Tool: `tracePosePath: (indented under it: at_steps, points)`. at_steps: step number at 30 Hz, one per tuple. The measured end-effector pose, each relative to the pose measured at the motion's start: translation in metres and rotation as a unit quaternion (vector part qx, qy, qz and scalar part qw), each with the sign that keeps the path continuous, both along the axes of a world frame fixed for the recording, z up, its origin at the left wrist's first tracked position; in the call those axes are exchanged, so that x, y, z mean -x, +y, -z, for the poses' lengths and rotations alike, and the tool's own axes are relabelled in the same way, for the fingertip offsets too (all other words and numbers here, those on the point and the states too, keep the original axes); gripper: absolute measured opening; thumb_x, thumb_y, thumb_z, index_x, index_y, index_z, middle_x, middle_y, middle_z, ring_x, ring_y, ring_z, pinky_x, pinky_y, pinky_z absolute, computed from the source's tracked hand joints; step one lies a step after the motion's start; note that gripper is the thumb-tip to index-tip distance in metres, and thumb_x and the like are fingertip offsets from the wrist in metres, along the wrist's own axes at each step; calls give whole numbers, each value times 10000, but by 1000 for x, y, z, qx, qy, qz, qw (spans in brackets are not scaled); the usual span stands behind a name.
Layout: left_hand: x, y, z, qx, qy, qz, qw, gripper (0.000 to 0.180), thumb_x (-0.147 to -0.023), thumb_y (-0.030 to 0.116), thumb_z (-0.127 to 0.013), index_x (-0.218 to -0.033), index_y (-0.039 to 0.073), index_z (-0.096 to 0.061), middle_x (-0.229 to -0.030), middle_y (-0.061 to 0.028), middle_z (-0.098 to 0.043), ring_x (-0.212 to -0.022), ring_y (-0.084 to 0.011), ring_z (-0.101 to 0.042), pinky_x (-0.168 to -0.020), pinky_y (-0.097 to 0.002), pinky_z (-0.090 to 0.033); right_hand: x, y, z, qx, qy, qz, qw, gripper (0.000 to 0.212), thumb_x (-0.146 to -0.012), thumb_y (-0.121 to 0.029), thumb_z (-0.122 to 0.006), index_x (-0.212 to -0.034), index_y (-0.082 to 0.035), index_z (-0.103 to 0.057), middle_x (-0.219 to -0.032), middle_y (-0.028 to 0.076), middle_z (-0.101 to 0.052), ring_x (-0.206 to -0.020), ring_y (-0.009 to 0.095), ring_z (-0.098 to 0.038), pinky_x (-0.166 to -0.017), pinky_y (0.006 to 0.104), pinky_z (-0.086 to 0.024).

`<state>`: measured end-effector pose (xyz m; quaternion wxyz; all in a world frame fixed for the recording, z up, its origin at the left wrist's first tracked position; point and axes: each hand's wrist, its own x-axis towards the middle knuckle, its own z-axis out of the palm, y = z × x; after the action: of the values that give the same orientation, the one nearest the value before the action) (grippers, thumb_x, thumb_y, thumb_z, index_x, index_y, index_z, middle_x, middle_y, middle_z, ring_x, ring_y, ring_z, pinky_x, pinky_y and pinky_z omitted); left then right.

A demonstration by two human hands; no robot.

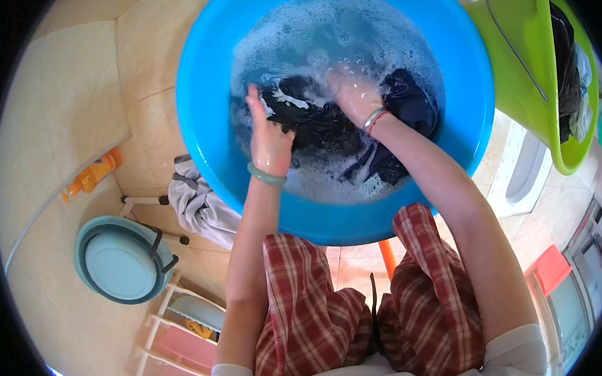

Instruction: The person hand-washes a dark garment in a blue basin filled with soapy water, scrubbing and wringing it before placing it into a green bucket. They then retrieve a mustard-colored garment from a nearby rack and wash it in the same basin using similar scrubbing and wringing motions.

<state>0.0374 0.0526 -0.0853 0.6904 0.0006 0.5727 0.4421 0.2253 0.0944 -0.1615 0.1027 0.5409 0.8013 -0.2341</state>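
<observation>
Dark wet clothing (327, 129) lies in foamy water inside a big blue basin (468, 121) in front of me. At its left edge, my left hand (271, 143), with a green bangle at the wrist, grips the dark cloth; one digit points up and the other fingertips are partly hidden by the cloth. My right hand (355, 95), wearing a silver bracelet and a red string, dips into the splashing suds over the cloth. Water and blur hide its fingertips. A navy piece of cloth (412, 102) bulges from the water just right of that wrist.
Right of the basin, a tilted green bucket (522, 43) holds dark and pale clothes. A white squat toilet (522, 167) is set in the floor beneath. Grey clothing (203, 204) hangs at the basin's left, near a grey-blue folding basin (119, 264) and a white rack (152, 329).
</observation>
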Motion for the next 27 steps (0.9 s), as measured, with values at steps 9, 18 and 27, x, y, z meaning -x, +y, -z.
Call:
tracePosePath:
  at_steps: [9,18,27]
  points:
    - [17,8,-25,-5,-316,-60,947,526,-1015,416,-473,-1437,106,-419,-1270,-123,-581,-1101,-264,-585,-954,-407,-486,74,-51,-137,-91,398,-43,912,209,-746,-274,-736,-880,-140,-650,-926,53,-543,-798,217,-590,-667,387,-506]
    - [1,-8,-48,-7,-22,-126,992,369,-995,329,-493,-1263,83,-559,-1193,-88,-625,-1066,-256,-613,-909,-396,-515,98,-50,-167,-232,453,-71,858,180,-658,-266,-726,-735,-176,-591,-905,-7,-532,-794,184,-519,-620,306,-386]
    - [10,-4,-11,-53,-96,-117,987,306,-977,300,-513,-1177,86,-602,-1151,-72,-643,-1049,-240,-626,-885,-391,-529,103,-22,-150,-221,538,-26,813,154,-652,-169,-732,-675,-170,-580,-739,4,-535,-650,164,-618,-522,302,-512]
